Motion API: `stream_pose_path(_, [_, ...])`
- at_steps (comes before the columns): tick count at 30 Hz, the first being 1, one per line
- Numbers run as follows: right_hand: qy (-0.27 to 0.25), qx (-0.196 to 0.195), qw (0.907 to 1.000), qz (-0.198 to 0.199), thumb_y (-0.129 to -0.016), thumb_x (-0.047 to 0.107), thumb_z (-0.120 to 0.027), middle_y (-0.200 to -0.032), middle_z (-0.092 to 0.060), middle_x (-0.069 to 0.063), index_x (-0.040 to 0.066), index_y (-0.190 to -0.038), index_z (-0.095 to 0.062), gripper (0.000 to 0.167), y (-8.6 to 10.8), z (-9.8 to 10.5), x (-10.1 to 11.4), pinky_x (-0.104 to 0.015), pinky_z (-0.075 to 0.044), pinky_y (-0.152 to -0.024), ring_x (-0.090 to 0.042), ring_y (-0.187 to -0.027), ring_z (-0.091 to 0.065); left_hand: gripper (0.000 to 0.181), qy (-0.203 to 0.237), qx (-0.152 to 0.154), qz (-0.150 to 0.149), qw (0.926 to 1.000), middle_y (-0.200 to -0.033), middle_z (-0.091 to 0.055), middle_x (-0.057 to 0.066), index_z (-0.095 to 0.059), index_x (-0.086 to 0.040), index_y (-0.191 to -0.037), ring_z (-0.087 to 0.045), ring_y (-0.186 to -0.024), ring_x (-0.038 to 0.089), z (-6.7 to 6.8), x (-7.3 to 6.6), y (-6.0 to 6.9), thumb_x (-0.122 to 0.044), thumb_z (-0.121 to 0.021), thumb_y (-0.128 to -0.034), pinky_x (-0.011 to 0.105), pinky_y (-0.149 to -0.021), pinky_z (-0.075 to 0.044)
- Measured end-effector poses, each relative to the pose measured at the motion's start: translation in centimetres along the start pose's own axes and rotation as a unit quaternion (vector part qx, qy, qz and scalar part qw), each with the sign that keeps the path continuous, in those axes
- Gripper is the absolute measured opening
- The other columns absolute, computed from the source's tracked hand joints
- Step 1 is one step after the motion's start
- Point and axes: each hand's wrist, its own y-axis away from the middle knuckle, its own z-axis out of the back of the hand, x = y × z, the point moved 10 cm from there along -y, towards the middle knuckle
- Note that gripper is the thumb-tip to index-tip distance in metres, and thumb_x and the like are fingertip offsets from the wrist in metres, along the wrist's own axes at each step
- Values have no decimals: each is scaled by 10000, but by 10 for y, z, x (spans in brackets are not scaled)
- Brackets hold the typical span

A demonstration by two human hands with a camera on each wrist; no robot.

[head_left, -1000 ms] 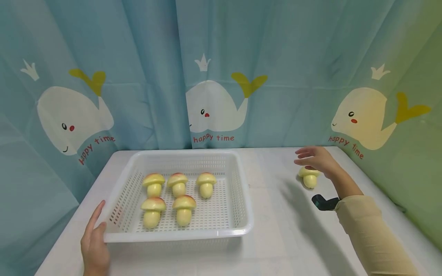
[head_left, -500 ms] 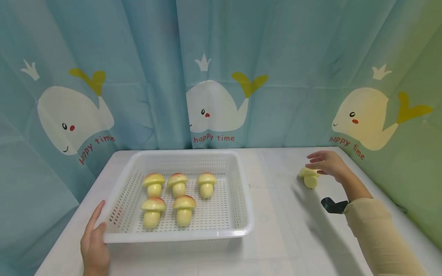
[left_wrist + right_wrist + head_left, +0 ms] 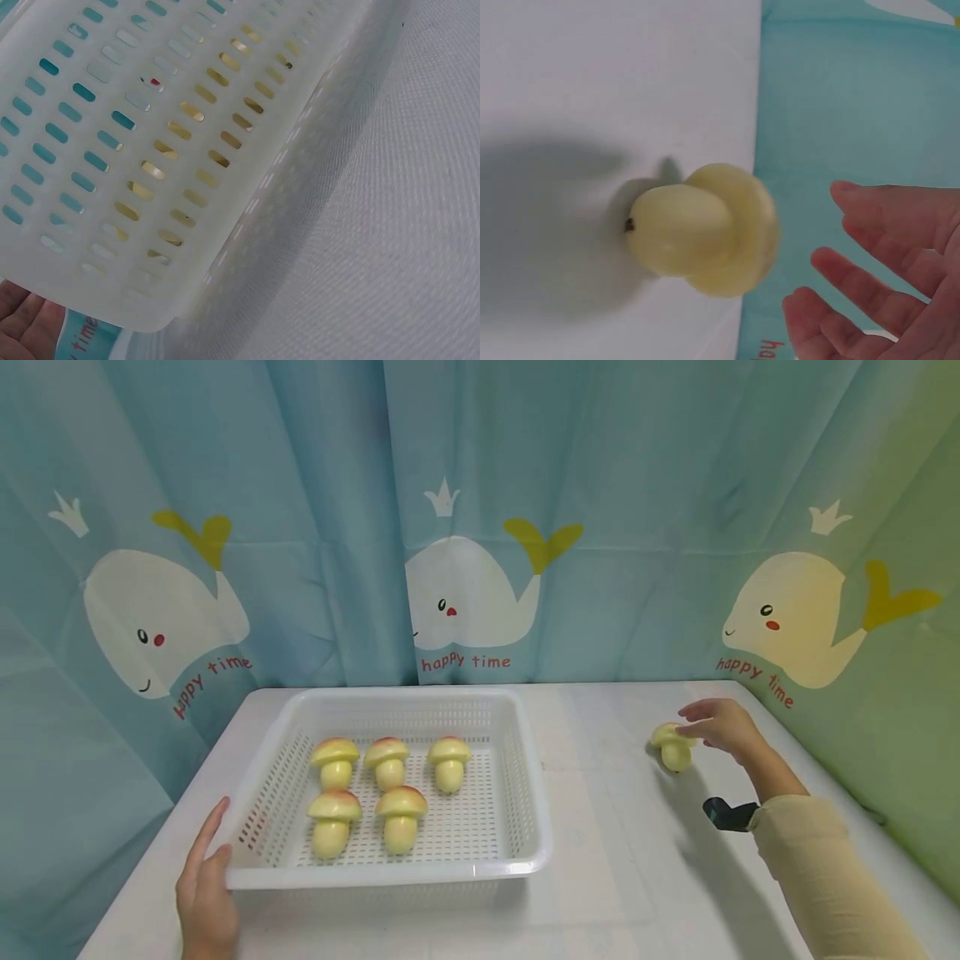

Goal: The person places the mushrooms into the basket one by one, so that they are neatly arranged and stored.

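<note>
My left hand (image 3: 204,893) rests against the left front corner of a white perforated plastic basket (image 3: 390,872). Its index finger lies fairly straight along the outside, and some fingers (image 3: 26,322) show past the basket wall in the left wrist view. Several pale yellow toy mushrooms with reddish cap tops, one a front mushroom (image 3: 401,835), sit inside. At the right, a lone toy mushroom (image 3: 675,753) stands on the table. Beside its cap hovers my right hand (image 3: 723,727), fingers and thumb spread. A gap separates hand and mushroom in the right wrist view.
The table (image 3: 592,827) has a white cloth. Close behind it hangs a blue curtain (image 3: 637,527) printed with whales, continuing along both sides. A black wrist camera mount (image 3: 727,815) sits at the right sleeve (image 3: 817,868).
My right hand has moved right and a little lower, from above the lone mushroom to beside its cap. The left hand, the basket and the mushrooms stay put.
</note>
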Motion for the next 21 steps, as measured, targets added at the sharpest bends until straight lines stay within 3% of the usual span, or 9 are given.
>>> stream_pose_path(6, [605,-244,9978,116,-819,159,-668,-1171,-487,-337,-127,-1156,-521,466,-3,-3,-5,-535,-419,-819,-463,-1036,-465,492,-108,13,-62,9999,-1447,-302,-140,-324,-357,-1419,-323,-1240,47,1,6,-3,-192,-188,-976,181,-971,-243])
stream_pose_path(15, [828,-273,9962,-20,-813,111,-660,-1243,-400,-359,-108,-1229,-469,507,-10,-11,-6,-582,-365,-862,-505,-1106,-375,486,-289,-247,199,9991,-1419,-320,-193,-336,-459,-1372,-340,-1247,68,7,32,-16,-216,-179,-981,345,-1004,-272])
stream_pose_path(18, [895,-242,9957,39,-810,101,-654,-1252,-386,-368,-110,-1240,-455,520,-13,-15,-6,-589,-344,-882,-512,-1118,-362,483,-223,-209,176,9994,-1423,-317,-186,-338,-449,-1376,-335,-1248,68,5,28,-14,-217,-180,-983,340,-1015,-264])
stream_pose_path(21, [996,-173,9948,117,-800,88,-650,-1234,-394,-378,-120,-1221,-469,503,-17,-19,-6,-593,-330,-890,-519,-1114,-361,485,-148,-106,105,9998,-1441,-303,-157,-332,-405,-1398,-324,-1248,66,1,11,-6,-211,-179,-981,307,-1019,-249])
